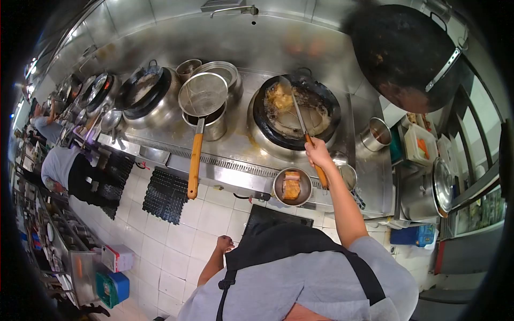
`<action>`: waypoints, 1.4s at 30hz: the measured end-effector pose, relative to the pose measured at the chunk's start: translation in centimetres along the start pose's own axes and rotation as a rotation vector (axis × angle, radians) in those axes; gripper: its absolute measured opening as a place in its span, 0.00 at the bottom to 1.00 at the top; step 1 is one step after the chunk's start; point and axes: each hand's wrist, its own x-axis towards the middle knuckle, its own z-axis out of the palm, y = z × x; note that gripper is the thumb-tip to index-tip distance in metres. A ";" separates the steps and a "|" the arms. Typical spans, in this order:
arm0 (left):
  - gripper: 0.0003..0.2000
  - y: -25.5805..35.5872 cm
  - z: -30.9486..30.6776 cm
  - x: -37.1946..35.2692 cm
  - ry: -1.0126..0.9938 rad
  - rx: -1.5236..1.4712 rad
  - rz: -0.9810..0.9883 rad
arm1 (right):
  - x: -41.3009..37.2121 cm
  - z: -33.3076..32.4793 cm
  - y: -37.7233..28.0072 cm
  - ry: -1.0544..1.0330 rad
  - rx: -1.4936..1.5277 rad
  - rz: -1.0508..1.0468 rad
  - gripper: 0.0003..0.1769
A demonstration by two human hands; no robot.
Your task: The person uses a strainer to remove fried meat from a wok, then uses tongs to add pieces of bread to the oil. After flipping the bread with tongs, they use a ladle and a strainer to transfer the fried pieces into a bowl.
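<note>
My right hand [318,153] is wrapped around the wooden handle of a long wok ladle [299,116]. The ladle's blurred head is inside a black wok [274,134], beside a golden frying piece of food [279,98] in bubbling oil. Below my right forearm, a metal bowl [279,196] holds browned food pieces [291,188]. My left hand [225,244] hangs low beside my black apron, away from the stove. Its fingers are curled, and whatever may be inside them is hidden.
A wire strainer [203,94] rests over a pot [217,127], its wooden handle jutting past the counter edge. Another wok [140,92] stands farther left. A large blackened wok [407,56] hangs at upper right. A metal pot [376,135] sits right. Another person [67,171] bends at far left.
</note>
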 end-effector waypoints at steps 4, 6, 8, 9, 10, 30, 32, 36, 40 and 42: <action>0.09 -0.8 -0.2 -0.3 0.057 0.059 0.088 | -0.4 0.9 -0.5 0.086 -0.087 0.001 0.06; 0.08 0.1 0.2 -1.8 0.098 -0.097 -0.122 | 0.3 0.3 0.3 0.048 -0.086 0.066 0.07; 0.08 -0.9 0.1 -2.1 0.069 -0.076 -0.133 | 0.6 -0.9 -0.5 -0.007 0.075 0.143 0.07; 0.07 -2.2 -0.2 -1.9 0.039 0.047 0.004 | 0.0 -1.7 -1.3 -0.036 0.142 0.149 0.06; 0.07 -1.1 -0.3 -3.5 0.052 0.099 -0.022 | -0.9 -1.9 -2.2 -0.037 0.164 0.133 0.06; 0.09 -4.4 -0.5 -9.9 0.465 -0.400 -0.273 | -4.6 -4.3 0.2 0.165 0.007 -0.046 0.16; 0.12 -5.1 0.6 -13.1 0.418 -0.319 -0.300 | -3.3 -5.5 1.7 0.070 0.339 -0.040 0.11; 0.09 -12.4 2.8 -18.1 0.263 -0.080 -0.106 | -3.0 -4.2 2.7 -0.029 0.563 -0.098 0.14; 0.08 -21.2 3.1 -19.9 0.223 0.182 -0.038 | -2.9 -0.5 -0.1 -0.355 0.997 -0.144 0.18; 0.09 -22.9 3.1 -20.0 0.288 0.463 0.047 | -2.8 2.5 -3.0 -0.420 1.152 -0.095 0.20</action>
